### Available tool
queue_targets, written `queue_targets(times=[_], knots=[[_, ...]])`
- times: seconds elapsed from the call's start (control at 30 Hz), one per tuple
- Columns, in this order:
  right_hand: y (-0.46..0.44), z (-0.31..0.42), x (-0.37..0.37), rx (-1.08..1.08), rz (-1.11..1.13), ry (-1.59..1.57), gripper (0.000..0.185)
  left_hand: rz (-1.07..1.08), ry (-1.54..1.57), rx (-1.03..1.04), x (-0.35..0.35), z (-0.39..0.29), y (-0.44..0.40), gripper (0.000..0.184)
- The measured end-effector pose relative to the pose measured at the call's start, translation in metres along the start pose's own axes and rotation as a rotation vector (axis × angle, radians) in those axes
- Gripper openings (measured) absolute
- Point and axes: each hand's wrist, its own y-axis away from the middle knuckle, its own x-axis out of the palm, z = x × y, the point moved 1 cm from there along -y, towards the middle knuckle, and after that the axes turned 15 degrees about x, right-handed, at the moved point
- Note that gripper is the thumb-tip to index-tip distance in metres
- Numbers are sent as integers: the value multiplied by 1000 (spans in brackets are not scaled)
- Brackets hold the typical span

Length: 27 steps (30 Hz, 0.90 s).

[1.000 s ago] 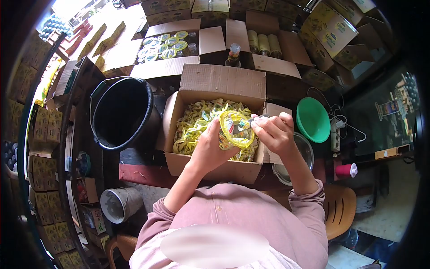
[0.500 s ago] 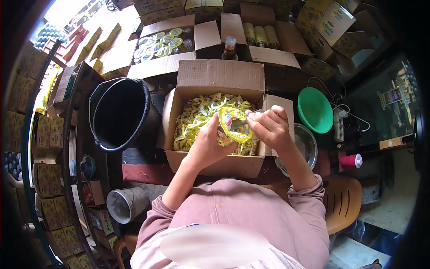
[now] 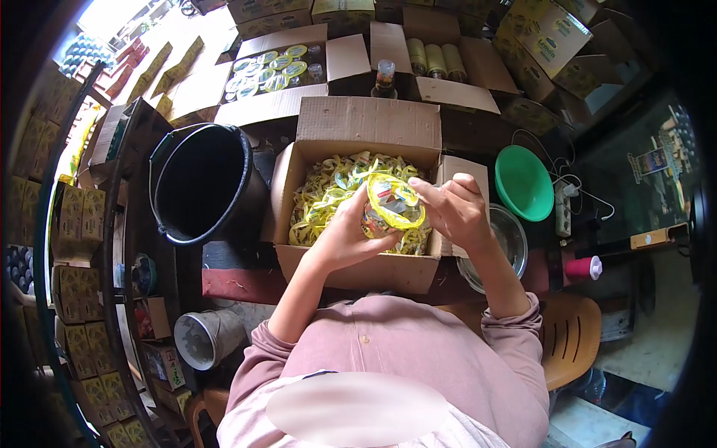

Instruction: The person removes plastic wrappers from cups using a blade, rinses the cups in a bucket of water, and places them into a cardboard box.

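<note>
Item, a clear cup with a yellow rim [image 3: 399,216], mouth tilted towards us, raised over the open carton [image 3: 358,275] and its heap of yellow strips [image 3: 321,196]. To work its edge well, we judge, we should brace the wall without squeezing it out of round, keep the rim turned to view, and bring light fingertip pressure to one short stretch at a time, wrist steady

Item, our left hand [image 3: 345,237]: partly closed, thumb and fingers curved about the cup, bearing it from its side and underneath

Item, our right hand [image 3: 457,213]: half curled, index finger reaching to the far right of the rim, the other fingers folded in; whether it touches the rim or pinches anything thin, we cannot tell

Item, surroundings: black bucket [image 3: 245,187] to the left of the carton, green bowl [image 3: 525,183] to the right, red spool [image 3: 579,269] nearer us
</note>
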Motion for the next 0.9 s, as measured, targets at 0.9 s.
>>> queue_targets(times=[0.9], knots=[[11,0,-2,-6,47,77,54,126,41,-4,-5,-6,1,60]])
